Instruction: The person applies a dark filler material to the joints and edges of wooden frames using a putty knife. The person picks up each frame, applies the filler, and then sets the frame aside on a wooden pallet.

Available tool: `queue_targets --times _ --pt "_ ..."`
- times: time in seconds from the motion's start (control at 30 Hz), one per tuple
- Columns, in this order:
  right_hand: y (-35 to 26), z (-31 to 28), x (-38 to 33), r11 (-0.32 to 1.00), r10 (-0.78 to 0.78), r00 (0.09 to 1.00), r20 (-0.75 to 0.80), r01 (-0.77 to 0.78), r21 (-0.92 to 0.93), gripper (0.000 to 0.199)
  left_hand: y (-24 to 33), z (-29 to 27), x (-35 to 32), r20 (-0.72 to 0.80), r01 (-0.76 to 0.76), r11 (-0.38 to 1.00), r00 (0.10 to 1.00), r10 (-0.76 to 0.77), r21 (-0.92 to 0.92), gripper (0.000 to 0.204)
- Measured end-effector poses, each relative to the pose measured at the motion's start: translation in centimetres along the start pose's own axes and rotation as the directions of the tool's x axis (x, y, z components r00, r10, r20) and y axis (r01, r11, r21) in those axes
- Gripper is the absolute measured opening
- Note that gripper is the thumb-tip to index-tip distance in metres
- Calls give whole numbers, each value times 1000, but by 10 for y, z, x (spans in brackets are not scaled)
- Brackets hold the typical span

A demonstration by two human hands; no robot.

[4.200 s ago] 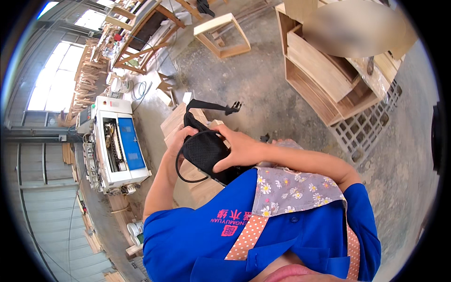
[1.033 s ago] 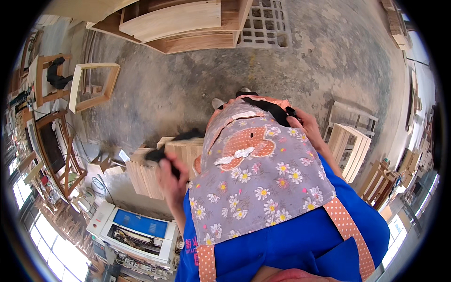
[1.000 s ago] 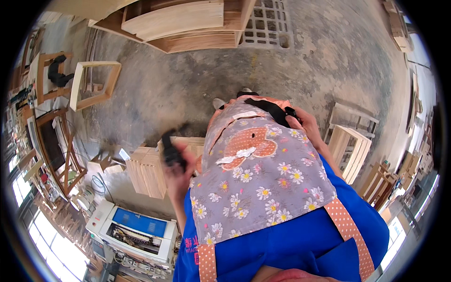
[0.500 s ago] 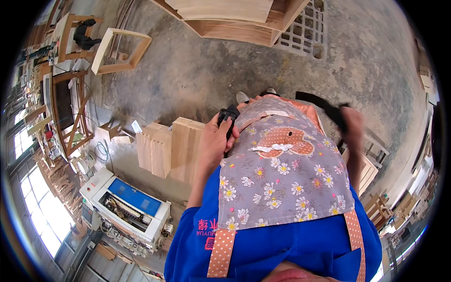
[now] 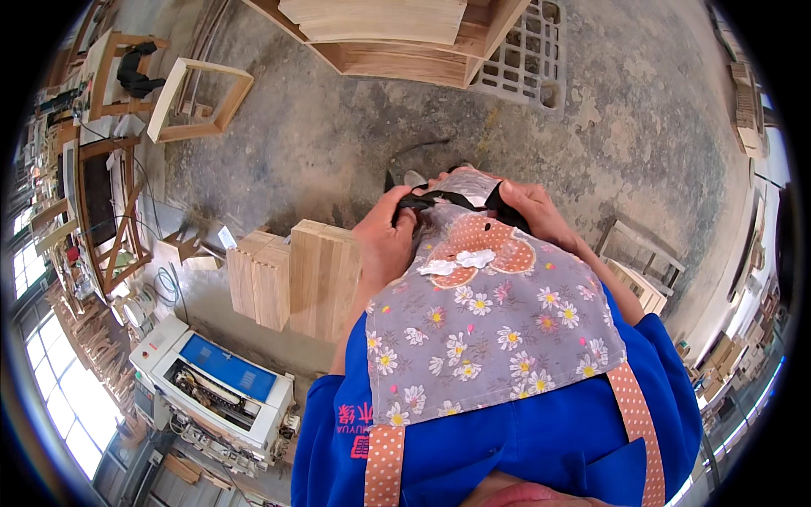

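A black strap point(image 5: 456, 199) runs across the front of my waist, over a grey flowered apron point(image 5: 498, 338) with an orange dotted patch. At its left end my left hand point(image 5: 385, 235) is closed round the strap, fingers curled in. My right hand point(image 5: 539, 213) grips a wider black part of the same strap on the right, thumb on top. A thin loose black end point(image 5: 420, 147) sticks out past my hands above the floor. The buckle cannot be made out among my fingers.
Stacked wooden panels point(image 5: 325, 275) stand close by my left arm. Behind them is a white machine with a blue cover point(image 5: 228, 365). A wooden frame point(image 5: 201, 100) lies at the far left. Ahead, a wooden cabinet point(image 5: 405, 66) rests beside a grey plastic pallet point(image 5: 541, 80).
My right hand has swung inward from the far right with the strap, which now spans between both hands. The view has shifted slightly to the right.
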State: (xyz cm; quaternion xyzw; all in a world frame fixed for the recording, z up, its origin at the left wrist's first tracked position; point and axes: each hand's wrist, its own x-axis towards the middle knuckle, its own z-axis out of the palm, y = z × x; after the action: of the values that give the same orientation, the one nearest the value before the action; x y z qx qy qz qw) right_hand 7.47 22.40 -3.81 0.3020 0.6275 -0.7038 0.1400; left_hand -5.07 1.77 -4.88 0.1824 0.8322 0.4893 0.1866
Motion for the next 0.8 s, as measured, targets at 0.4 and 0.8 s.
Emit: queue_targets --times 0.4,0.8 --pt "-11 1 7 984 165 956 244 -141 -113 60 14 23 -1 179 -322 939 937 298 122 40" --pt "-45 2 6 962 273 907 321 -247 -119 53 -13 23 -1 336 -573 807 795 505 143 52"
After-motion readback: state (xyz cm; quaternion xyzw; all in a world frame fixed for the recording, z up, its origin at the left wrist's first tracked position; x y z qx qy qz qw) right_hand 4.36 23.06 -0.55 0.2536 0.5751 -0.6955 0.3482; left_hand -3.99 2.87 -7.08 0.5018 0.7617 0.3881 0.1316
